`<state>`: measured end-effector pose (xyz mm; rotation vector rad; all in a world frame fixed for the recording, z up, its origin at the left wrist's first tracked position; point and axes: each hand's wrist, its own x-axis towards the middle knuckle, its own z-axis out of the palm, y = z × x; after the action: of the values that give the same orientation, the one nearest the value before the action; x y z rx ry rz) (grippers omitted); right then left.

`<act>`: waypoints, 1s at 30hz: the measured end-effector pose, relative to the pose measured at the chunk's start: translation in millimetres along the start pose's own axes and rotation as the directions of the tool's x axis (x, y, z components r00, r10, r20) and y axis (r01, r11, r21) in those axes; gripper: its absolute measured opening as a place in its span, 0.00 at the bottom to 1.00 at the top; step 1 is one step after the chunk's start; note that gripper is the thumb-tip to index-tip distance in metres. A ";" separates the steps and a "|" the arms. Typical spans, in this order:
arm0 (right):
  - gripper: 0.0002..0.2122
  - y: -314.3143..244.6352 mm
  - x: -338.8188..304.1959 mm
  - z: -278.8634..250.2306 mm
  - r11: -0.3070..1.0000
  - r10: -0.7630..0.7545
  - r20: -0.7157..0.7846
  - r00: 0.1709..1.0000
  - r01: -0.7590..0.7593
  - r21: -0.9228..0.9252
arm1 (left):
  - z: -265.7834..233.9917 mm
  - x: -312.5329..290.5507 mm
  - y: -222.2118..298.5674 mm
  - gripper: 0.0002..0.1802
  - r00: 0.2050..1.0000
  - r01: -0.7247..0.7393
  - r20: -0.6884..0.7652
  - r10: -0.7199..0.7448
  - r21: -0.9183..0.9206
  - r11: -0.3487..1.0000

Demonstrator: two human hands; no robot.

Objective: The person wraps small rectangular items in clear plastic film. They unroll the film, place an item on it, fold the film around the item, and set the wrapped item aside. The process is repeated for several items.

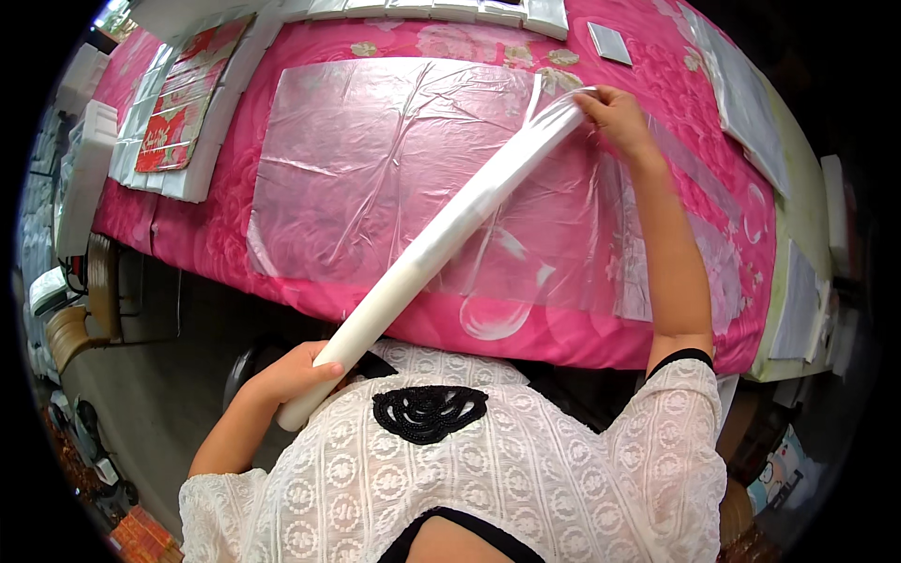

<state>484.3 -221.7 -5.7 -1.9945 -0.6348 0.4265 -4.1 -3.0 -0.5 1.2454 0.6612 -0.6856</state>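
Note:
A long white roll point(427, 249) slants across the front of the table, its lower end near my body and its upper end over the table. My left hand point(310, 372) is wrapped round the roll close to its lower end. At the upper end my right hand point(615, 117) pinches the loose film edge of the roll, fingers closed. Beneath the roll a large clear plastic sheet point(347, 159) lies spread and wrinkled on the pink flowered cloth point(422, 319).
White stacked packs point(202, 141) and a red patterned packet point(192, 94) lie at the left. More white packs point(450, 9) line the back edge, near a small flat packet point(610, 43). Clear sheets point(741, 103) lie at the right. A chair point(70, 333) stands left of the table.

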 end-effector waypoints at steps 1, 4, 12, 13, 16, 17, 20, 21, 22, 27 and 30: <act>0.11 8.0 0.2 -20.9 0.996 0.060 -0.043 0.997 -0.057 0.066 | -5.3 -3.8 -2.9 0.37 0.999 0.005 0.042 -0.006 0.027 1.000; 0.09 39.0 1.3 -65.2 0.972 0.100 -0.152 0.983 -0.064 0.224 | -21.8 -18.6 4.0 0.35 0.978 0.077 0.184 -0.094 0.100 0.992; 0.08 -1.4 1.2 -4.7 0.993 -0.026 0.056 0.998 0.019 0.120 | -6.0 17.1 136.0 0.24 0.966 -0.257 0.215 0.140 0.811 0.526; 0.08 -3.1 1.3 2.9 0.993 -0.050 0.094 0.994 0.039 0.112 | 2.8 30.1 149.0 0.26 0.950 -0.270 0.183 0.251 0.887 0.375; 0.08 -7.4 8.1 22.6 0.990 -0.084 0.183 0.979 0.061 0.128 | 28.2 61.4 175.2 0.27 0.870 -0.174 0.117 0.478 0.982 0.076; 0.08 -11.8 8.9 26.0 0.992 -0.076 0.205 0.976 0.054 0.112 | 34.6 72.0 177.0 0.28 0.754 -0.235 0.189 0.629 0.972 -0.010; 0.08 -20.3 10.3 27.4 0.997 -0.060 0.244 0.968 0.046 0.061 | 47.0 103.7 166.2 0.29 0.391 -0.394 0.463 0.795 0.865 -0.310; 0.07 -20.5 11.7 27.2 0.997 -0.052 0.252 0.966 0.035 0.070 | 51.0 109.8 157.3 0.31 0.337 -0.481 0.588 0.735 0.779 -0.403; 0.06 -20.8 12.8 26.9 0.997 -0.044 0.260 0.965 0.024 0.077 | 55.6 114.3 149.5 0.32 0.269 -0.558 0.699 0.663 0.674 -0.484; 0.09 -25.7 20.7 22.3 1.000 -0.007 0.357 0.934 0.012 -0.013 | 76.8 120.9 123.3 0.44 0.502 -0.624 0.699 0.509 0.701 -0.347; 0.13 -27.5 22.1 21.8 0.999 0.038 0.305 0.951 -0.040 0.000 | 79.0 123.0 117.7 0.49 0.559 -0.604 0.683 0.470 0.724 -0.333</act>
<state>483.2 -182.3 7.4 -1.9538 -0.7838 0.7708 170.4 -71.8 -7.9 2.5856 -0.9350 -0.2093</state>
